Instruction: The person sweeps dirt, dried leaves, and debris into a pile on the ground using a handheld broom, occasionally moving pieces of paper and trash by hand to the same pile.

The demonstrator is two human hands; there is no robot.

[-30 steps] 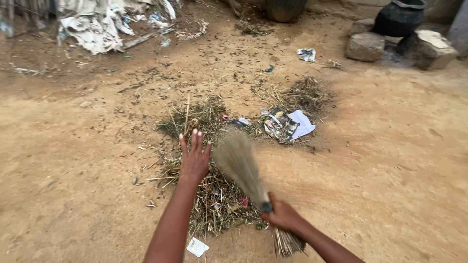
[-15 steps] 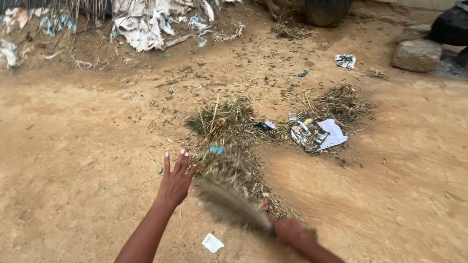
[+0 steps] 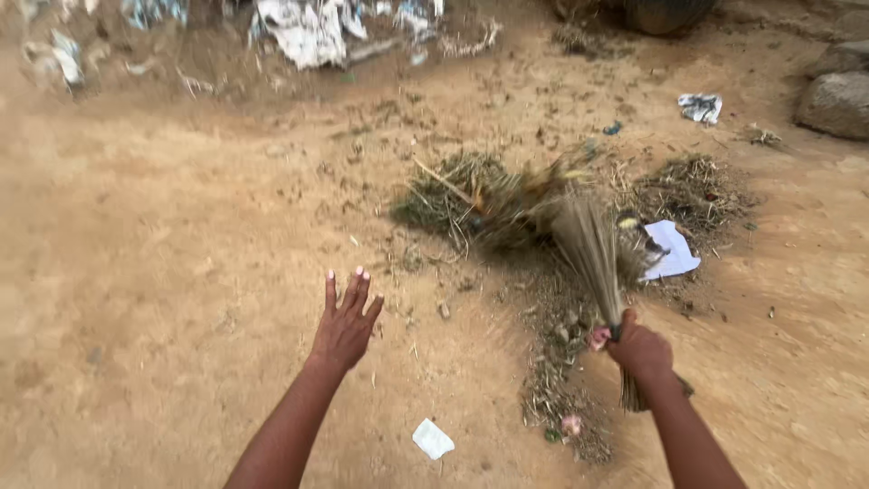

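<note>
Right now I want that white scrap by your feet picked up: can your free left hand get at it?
Probably yes. The left hand is open and empty, the white scrap lies on bare dirt just below and to its right, and nothing lies between them.

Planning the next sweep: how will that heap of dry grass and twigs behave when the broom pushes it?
The heap of dry grass looks loose and light, so it would probably scatter rather than slide as one mass. The broom in the right hand has thin bristles that likely flex. Stiffer sticks poking out may snag and lag behind. The white paper beside it would probably flutter off.
</note>
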